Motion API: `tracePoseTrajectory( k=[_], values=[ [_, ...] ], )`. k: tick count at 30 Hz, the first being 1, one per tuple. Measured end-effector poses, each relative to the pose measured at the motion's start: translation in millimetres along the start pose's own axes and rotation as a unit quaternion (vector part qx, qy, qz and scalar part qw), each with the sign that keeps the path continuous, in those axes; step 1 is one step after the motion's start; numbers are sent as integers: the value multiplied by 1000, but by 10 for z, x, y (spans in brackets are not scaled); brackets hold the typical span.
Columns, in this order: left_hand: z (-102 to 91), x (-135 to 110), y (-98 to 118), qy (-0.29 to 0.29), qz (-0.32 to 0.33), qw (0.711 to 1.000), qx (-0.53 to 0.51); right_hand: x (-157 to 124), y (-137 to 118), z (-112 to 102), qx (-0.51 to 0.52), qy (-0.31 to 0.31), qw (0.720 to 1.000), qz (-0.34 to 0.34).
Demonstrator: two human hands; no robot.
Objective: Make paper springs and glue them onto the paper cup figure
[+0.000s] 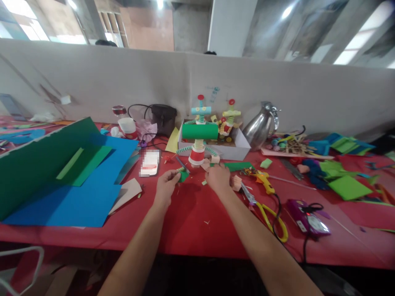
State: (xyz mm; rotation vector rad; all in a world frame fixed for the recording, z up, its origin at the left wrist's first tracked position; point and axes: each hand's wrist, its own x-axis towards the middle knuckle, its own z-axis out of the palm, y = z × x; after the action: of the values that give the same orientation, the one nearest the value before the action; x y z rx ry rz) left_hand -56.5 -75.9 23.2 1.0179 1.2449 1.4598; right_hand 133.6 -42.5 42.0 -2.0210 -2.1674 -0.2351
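Note:
My left hand (pixel 166 183) is closed in a pinch on a small green paper piece (pixel 184 176), just left of centre over the table. My right hand (pixel 218 177) reaches down to the table beside a green paper strip (pixel 237 166). Its fingertips are hidden behind the hand, so I cannot tell whether it grips the strip. Between and beyond both hands stands a paper figure (pixel 196 156) with a red and white cup base, coiled paper arms and a green roll (pixel 200 132) across it. Small paper scraps (pixel 204 182) lie between the hands.
Yellow-handled scissors (pixel 265 213), a yellow glue gun (pixel 265 183) with a cord and a purple device (pixel 308 218) lie right. Behind are a white box (pixel 240 150) with a second figure and a steel jug (pixel 262 125). Blue card (pixel 101 197) and a phone-like object (pixel 149 163) lie left.

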Motion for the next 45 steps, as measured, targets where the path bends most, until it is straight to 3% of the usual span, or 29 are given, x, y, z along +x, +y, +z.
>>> tracePoseTrajectory(
  k=[6,11,15,18,23,26,30,33,36,45],
  values=[
    [16,8,-26,-10,-4,1000,0,28,48,98,-11,8,999,-38],
    [45,3,-34,-25,-17,999,-9,-176,98,-20,-10,7,999,-42],
    [30,-12,-14,-96,-69,991,-60,-452,132,-84,115,45,992,7],
    [11,-15,-1,-133,-119,978,-112,-613,132,-34,319,88,943,-19],
    [11,-13,-5,-118,-124,978,-118,-674,42,102,598,81,796,40],
    [20,-18,-8,-114,-119,979,-121,-644,11,141,670,65,736,71],
    [19,-39,5,-128,-85,983,-97,-615,42,146,706,83,695,105],
    [24,-71,26,-161,-64,981,-84,-611,65,131,713,89,686,114],
    [46,-109,38,-183,-89,975,-90,-618,57,113,711,85,691,103],
    [103,-87,-39,-133,-45,990,-32,-627,4,104,699,72,707,81]
  ],
)
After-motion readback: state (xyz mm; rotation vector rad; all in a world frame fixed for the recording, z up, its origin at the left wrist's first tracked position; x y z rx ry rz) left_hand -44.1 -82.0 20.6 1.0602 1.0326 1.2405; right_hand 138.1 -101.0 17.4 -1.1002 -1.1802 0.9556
